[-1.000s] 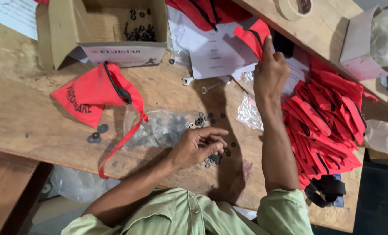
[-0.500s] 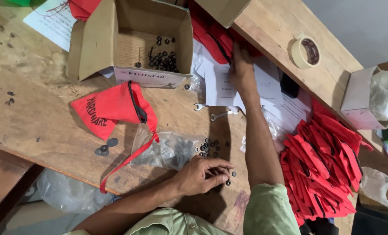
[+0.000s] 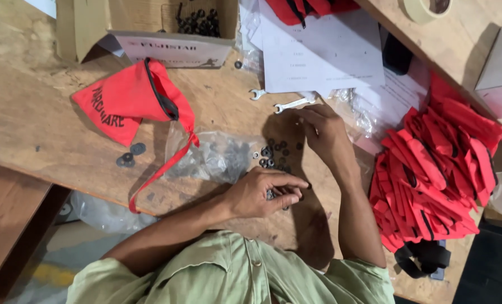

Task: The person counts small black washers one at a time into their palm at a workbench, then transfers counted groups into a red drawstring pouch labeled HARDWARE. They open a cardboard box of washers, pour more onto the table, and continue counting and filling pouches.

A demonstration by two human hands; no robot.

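Sorting small hardware, landmark being the clear plastic bag (image 3: 217, 157) on the bench (image 3: 31, 129):

- Left hand (image 3: 262, 194), nearest, just right of the bag: fingers (image 3: 287, 183) narrowed, pinching black washers (image 3: 273, 155).
- Right hand (image 3: 327, 135), beyond: fingers curled; contents cannot be told.
- Loose washers between both hands: many unpicked.
- Red pouch (image 3: 127, 101), left of the bag: open; judged early.
- Cardboard box (image 3: 166, 34), farthest: holds more.

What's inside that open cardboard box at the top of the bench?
The cardboard box holds a heap of small black metal parts in its far corner. The rest of its floor looks bare; the box front hides the near edge.
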